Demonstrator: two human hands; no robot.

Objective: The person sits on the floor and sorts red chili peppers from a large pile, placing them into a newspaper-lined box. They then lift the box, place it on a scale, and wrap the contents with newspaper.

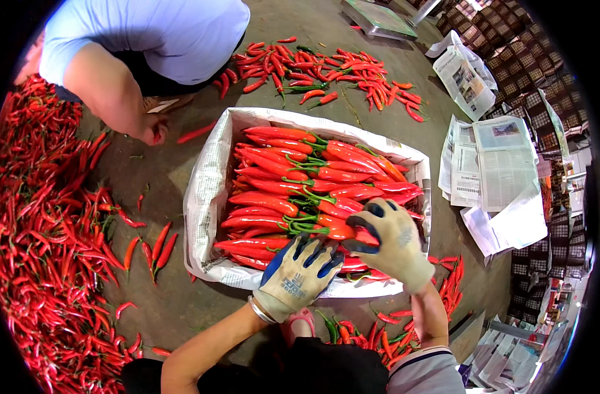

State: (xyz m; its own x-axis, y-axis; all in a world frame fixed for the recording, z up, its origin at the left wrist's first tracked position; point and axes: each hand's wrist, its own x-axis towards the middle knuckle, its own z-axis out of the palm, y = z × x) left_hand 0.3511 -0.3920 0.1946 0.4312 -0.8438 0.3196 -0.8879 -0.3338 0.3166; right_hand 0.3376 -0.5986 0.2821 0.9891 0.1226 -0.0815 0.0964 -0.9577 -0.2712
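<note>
A box lined with newspaper (204, 190) holds rows of long red chili peppers (267, 200), their green stems meeting along the middle. Both my hands wear cream gloves with dark blue fingertips. Over the near side of the box, my left hand (298, 276) lies with its fingers stretched onto the peppers. Just right of it, my right hand (392, 243) curls its thumb and fingers around a red chili pepper (339, 231) at the front of the middle row. The palm hides that pepper's tip.
A large heap of red chilies (44, 243) covers the floor at left. Smaller piles (306, 69) lie beyond the box and near my feet. A person in a light blue shirt (142, 39) crouches at far left. Newspaper sheets (497, 164) and dark crates (490, 33) stand at right.
</note>
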